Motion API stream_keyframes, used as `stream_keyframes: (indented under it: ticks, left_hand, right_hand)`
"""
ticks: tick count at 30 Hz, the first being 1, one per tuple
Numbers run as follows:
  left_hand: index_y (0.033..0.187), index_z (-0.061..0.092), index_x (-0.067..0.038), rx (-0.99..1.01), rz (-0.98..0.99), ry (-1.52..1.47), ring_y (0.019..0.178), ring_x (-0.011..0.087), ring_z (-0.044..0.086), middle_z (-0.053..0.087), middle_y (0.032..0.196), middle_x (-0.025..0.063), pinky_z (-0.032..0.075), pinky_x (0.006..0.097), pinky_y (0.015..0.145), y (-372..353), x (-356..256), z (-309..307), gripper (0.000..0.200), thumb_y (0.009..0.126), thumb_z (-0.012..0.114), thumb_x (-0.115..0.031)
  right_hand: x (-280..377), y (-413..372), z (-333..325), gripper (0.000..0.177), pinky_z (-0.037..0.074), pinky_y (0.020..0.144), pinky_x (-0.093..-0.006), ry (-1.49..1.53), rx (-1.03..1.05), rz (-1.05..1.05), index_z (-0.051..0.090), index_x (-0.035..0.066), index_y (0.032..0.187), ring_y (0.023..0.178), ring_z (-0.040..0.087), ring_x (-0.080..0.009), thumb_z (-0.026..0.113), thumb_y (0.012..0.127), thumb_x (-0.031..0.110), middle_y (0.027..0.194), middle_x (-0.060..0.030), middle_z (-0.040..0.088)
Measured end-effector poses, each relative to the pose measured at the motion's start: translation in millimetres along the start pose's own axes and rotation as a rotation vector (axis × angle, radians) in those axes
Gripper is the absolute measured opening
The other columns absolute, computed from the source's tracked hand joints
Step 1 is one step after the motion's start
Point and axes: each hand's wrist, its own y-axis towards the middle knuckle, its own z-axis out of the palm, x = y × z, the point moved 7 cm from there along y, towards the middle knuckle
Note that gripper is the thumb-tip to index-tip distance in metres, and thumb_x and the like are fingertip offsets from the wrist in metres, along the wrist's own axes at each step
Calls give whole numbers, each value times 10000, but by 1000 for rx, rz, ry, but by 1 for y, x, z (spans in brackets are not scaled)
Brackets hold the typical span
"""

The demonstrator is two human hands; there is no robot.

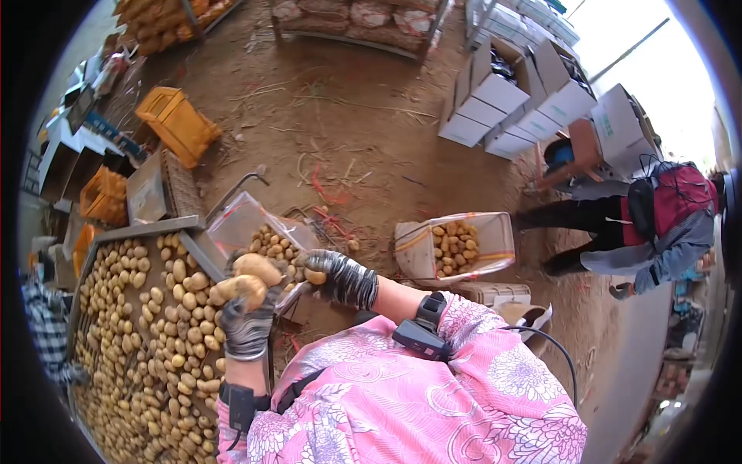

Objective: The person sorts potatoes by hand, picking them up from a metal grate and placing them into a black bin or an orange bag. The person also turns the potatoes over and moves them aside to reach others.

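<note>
My left hand (246, 329), in a black-and-grey striped glove, grips large potatoes (257, 268) above the corner of the sorting table (202, 251). Close beside them, my right hand (345, 280), in a matching glove, has its fingers closed round a smaller potato (314, 276). Many loose potatoes (174, 332) lie spread over the table to the left. Just beyond my hands is a lined container (238, 220) with potatoes in it, partly hidden by my hands.
A white crate of potatoes (495, 236) stands on the floor at the right. Beyond it is a standing person (649, 224). White boxes (479, 100) are at the back right, a yellow crate (174, 120) at the back left. Another person's checked sleeve (48, 325) shows at the left edge.
</note>
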Motion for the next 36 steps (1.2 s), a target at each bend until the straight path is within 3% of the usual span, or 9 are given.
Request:
stream_keyframes:
  ticks: [4,9,13,19,21,25,27,29,36]
  left_hand:
    - [1299,379,-24,-9,-28,-144,1171,373,464,476,1266,168,367,547,987,-18,-8,-19,750,730,654,-428]
    - [1236,441,-18,-451,68,-627,1094,398,492,496,1224,174,393,574,948,-65,-4,-59,833,721,580,-658]
    - [1219,470,-29,-286,298,-830,1169,475,424,497,1220,199,327,652,975,-104,-18,-64,758,756,568,-621]
    - [1232,467,-76,-350,782,-856,1157,456,447,498,1221,210,405,636,908,-241,-15,-90,642,738,702,-413]
    - [1249,457,-82,-445,1012,-652,1095,437,508,512,1221,202,439,632,861,-308,-1,-103,641,747,700,-398]
    - [1242,466,-62,-622,1519,-738,1091,405,526,522,1218,189,437,611,879,-436,67,-93,662,766,658,-480]
    - [1183,517,-59,-781,1679,-612,1103,420,506,524,1204,207,360,643,940,-495,91,-68,660,767,600,-566]
    - [1108,552,-45,-730,1890,-688,1061,428,521,551,1139,220,343,641,956,-543,123,-44,617,785,574,-570]
    - [1011,521,-102,-1401,2270,-1176,856,404,541,550,982,192,481,565,744,-650,279,-37,574,781,527,-628]
  right_hand:
    - [29,-49,-127,274,496,528,-318,-59,-440,-161,554,63,1023,621,587,-182,647,765,63,828,-67,606]
    - [78,-170,-299,267,483,634,-328,-751,-1227,-218,556,85,1053,742,561,-152,618,798,133,837,-50,599]
    - [123,-135,-357,440,457,861,-302,-1291,-1360,-6,512,28,1208,986,570,-190,629,784,48,1109,-89,607]
    - [112,160,-186,270,445,837,-286,-1442,-303,-440,575,21,1110,914,551,-159,592,841,28,1022,-58,614]
    - [56,234,-71,254,449,815,-276,-1252,-33,-143,586,38,1091,906,554,-140,592,837,14,1010,-43,617]
    - [-108,268,109,231,462,816,-316,-1138,542,-7,572,34,1101,921,562,-186,535,874,53,1019,-47,612]
    - [-198,237,164,333,401,954,-374,-1886,1121,-313,550,9,1143,1043,534,-313,565,840,146,1120,-151,576]
    - [-272,187,184,456,362,1001,-388,-1972,1393,-349,526,15,1175,1124,480,-331,628,785,227,1178,-169,536]
    - [-354,145,194,667,288,1045,-479,-2587,1454,-624,376,137,1345,1254,314,-422,638,778,370,1325,-197,408]
